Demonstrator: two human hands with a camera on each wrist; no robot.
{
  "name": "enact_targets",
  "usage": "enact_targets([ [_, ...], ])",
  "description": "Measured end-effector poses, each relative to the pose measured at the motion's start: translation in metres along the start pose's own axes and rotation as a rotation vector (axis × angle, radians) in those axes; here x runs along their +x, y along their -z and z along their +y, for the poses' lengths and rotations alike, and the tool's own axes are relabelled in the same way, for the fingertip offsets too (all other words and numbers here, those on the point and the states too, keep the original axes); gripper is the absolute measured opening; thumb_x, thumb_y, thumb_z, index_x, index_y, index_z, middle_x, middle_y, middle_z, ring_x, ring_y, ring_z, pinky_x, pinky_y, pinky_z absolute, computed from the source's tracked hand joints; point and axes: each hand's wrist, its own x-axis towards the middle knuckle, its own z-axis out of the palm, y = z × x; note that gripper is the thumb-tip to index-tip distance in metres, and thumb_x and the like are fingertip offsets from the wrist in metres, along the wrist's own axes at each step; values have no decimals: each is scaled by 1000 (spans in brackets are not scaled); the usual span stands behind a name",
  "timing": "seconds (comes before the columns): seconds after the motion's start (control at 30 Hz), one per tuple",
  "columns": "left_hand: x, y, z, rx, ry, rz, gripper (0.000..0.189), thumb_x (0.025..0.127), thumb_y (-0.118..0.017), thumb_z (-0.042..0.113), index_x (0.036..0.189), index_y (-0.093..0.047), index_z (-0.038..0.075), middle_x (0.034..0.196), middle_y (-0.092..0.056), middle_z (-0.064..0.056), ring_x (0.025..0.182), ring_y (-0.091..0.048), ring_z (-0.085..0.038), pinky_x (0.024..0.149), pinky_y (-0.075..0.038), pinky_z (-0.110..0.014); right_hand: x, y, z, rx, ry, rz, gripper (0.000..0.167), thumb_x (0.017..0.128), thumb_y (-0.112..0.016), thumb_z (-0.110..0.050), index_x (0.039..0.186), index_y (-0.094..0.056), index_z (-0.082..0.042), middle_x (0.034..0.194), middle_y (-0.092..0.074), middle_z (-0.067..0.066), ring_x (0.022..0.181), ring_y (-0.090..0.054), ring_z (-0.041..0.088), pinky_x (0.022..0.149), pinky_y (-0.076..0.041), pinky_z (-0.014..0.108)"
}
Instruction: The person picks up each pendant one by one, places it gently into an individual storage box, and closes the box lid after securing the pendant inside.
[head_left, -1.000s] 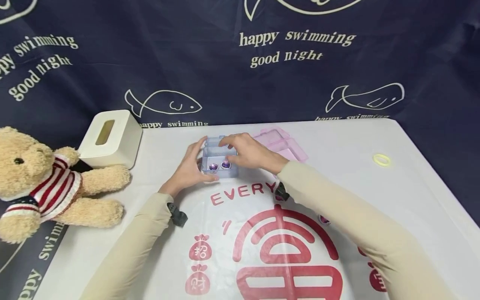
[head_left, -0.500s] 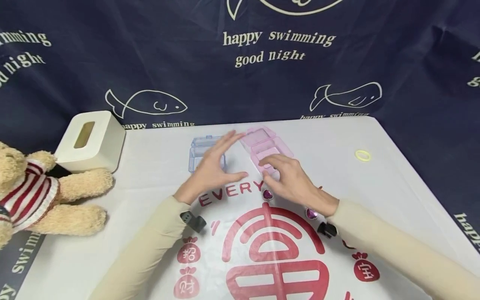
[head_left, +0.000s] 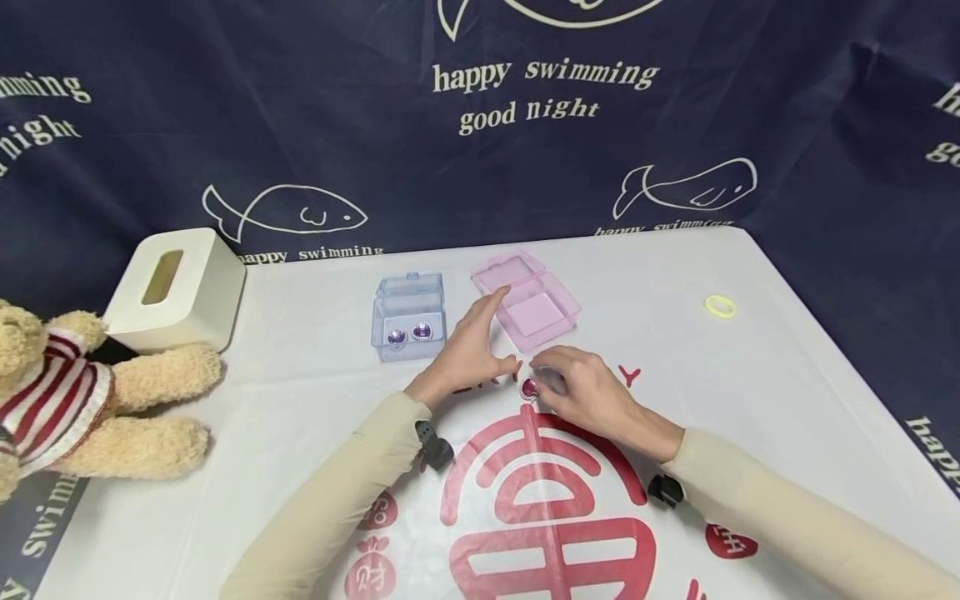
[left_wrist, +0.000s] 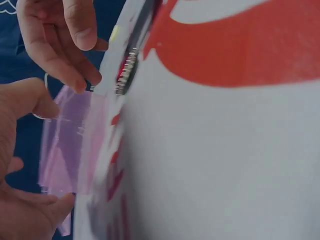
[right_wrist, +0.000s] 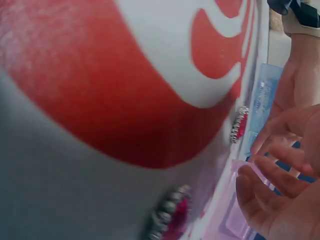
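A jewel (head_left: 529,388) with a red-pink centre and beaded silver rim lies on the table. My right hand (head_left: 588,390) hovers beside it, fingers loosely bent and holding nothing. To the left, my left hand (head_left: 471,348) has thumb and fingers spread apart, nearest the front of the pink box. That clear pink box (head_left: 551,337) stands with its lid raised. Left of it, a clear blue box (head_left: 382,354), also with its lid up, contains two purple jewels (head_left: 422,332). A nearer jewel (right_wrist: 175,215) shows in the right wrist view; the right arm hides it in the head view.
A white tissue box (head_left: 180,292) and a teddy bear in a striped shirt (head_left: 75,400) sit at the left. A yellow ring (head_left: 720,307) lies at the right. Behind the table hangs a dark blue cloth (head_left: 480,150).
My left hand has let go of the blue box and moved right. My right hand has come from over the blue box, past the pink box, down beside the jewel. The head view has shifted slightly.
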Motion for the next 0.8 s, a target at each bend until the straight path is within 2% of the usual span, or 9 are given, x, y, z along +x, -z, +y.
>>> enact_targets([
  [0.2,13,-17,-4,-52,61,86,107,71,-85,35,153,-21,11,148,-38,-17,136,-41,-30,112,-37,-44,0,-7,2,-45,63,-121,20,79,-77,-12,97,-72,-6,106,-70,10,103,-66,24,89,-54,42],
  [0.37,21,-26,-5,-90,102,151,102,69,-87,39,149,-29,12,139,-45,-15,126,-48,-29,106,-42,-43,2,-9,0,-106,100,-185,15,79,-79,-13,91,-74,-6,106,-70,12,102,-64,27,90,-53,41],
  [0.6,26,-24,-9,-77,28,142,93,68,-88,32,145,-40,13,133,-53,-12,116,-55,-23,99,-49,-35,6,-7,2,-121,169,-197,15,78,-78,-4,92,-74,-4,101,-71,11,96,-64,26,85,-54,39],
  [0.8,24,-24,-13,-106,20,144,93,67,-89,30,145,-41,12,134,-54,-13,116,-57,-23,98,-50,-32,6,-9,4,-104,191,-205,15,78,-78,-4,92,-74,-5,99,-70,9,94,-64,25,84,-53,38],
])
